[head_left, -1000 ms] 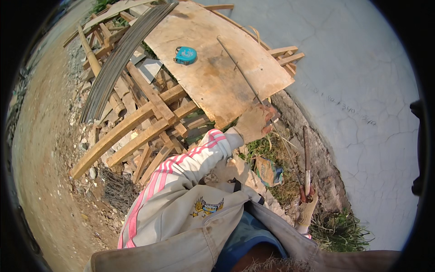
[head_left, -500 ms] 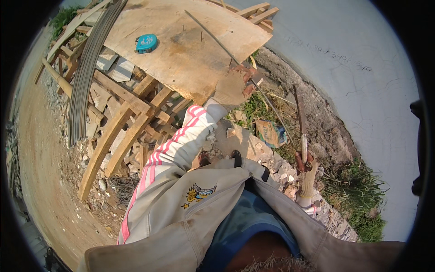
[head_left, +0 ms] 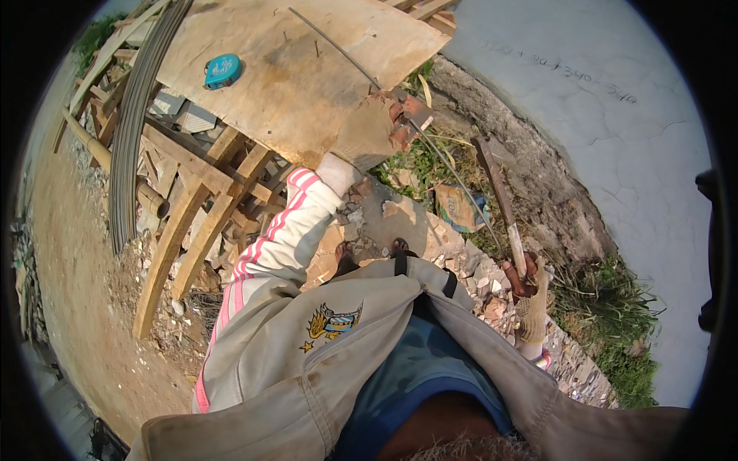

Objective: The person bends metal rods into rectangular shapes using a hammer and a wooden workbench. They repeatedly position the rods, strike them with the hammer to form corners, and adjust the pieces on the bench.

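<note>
A long thin metal rod runs slantwise from the wooden board down toward my right side. My left hand, in a worn fingerless glove, is closed around it at the board's near right corner. Beside those fingers is a small reddish-brown block, partly hidden. In my gloved right hand is a rusty flat bar with a pale lower part, gripped near its lower end and pointing up and away. The rod's near end lies close to these fingers; whether they touch it, I cannot tell.
On the board lie a blue tape measure and upright nails. Bundled metal rods and stacked timber stand left. A crumpled bag, rubble and grass line the grey wall.
The view has shifted slightly, moving the board leftward in the picture. My right hand has moved a little right and nearer, and the flat bar's far end leans more to the left.
</note>
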Tool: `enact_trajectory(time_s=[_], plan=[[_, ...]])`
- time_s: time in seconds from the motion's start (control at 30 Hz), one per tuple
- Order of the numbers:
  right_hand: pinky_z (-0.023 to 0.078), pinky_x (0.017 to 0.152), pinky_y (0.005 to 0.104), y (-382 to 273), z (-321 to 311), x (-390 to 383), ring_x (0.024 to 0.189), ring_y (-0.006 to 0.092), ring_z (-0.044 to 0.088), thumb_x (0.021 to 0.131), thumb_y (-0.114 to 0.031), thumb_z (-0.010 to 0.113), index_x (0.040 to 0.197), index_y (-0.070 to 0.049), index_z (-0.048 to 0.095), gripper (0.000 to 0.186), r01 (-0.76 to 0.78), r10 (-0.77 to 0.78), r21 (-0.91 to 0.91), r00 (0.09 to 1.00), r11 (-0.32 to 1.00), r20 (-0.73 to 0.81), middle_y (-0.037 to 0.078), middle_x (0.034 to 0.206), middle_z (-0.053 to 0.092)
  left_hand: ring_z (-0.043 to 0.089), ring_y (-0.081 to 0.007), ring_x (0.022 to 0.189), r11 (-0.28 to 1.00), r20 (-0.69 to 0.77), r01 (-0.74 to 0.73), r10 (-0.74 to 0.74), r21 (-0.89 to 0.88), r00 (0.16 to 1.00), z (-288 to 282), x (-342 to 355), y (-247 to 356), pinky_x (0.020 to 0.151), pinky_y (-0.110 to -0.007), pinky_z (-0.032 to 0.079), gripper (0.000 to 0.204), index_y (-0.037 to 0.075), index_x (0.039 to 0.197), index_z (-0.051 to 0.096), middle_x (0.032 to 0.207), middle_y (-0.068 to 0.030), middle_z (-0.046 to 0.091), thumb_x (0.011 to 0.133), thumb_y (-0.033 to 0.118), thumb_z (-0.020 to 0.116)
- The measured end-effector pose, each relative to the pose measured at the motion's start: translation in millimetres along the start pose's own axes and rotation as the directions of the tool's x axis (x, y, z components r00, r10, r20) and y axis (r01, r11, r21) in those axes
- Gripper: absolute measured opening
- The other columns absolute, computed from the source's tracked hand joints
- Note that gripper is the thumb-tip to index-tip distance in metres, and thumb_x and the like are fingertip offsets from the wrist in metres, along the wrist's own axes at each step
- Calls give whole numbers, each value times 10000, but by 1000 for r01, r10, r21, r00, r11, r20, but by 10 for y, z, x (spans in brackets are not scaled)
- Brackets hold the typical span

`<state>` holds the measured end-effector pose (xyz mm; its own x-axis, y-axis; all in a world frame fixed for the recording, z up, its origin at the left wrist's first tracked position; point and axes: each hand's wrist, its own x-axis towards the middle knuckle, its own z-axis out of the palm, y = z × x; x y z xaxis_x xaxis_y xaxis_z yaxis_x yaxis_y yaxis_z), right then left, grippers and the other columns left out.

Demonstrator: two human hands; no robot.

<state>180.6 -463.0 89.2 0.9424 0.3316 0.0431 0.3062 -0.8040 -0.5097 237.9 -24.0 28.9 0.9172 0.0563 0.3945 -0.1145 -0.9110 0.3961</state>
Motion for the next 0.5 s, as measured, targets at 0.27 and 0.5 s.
enact_trajectory(time_s=[0.27, 0.5], plan=[[439, 583, 381, 144, -457, 768, 634, 248, 565, 942, -418, 739, 1037, -22, 684, 411, 53, -17, -179, 980, 982, 197, 102, 708, 584, 620, -420, 1002, 995, -204, 23, -42, -93, 978, 63, -27, 32, 846, -495, 517, 402, 5, 1188, 619, 1110, -216, 642, 861, 235, 570], [325, 477, 300, 314, -127, 1542, 500, 86, 412, 909, -350, 801, 729, -92, 460, 464, -27, -21, 137, 940, 990, 341, -16, 591, 411, 630, -410, 1085, 952, -34, 231, -242, -202, 970, -7, -68, 109, 898, -469, 516, 439, 48, 1343, 561, 1251, -209, 623, 950, 242, 539]])
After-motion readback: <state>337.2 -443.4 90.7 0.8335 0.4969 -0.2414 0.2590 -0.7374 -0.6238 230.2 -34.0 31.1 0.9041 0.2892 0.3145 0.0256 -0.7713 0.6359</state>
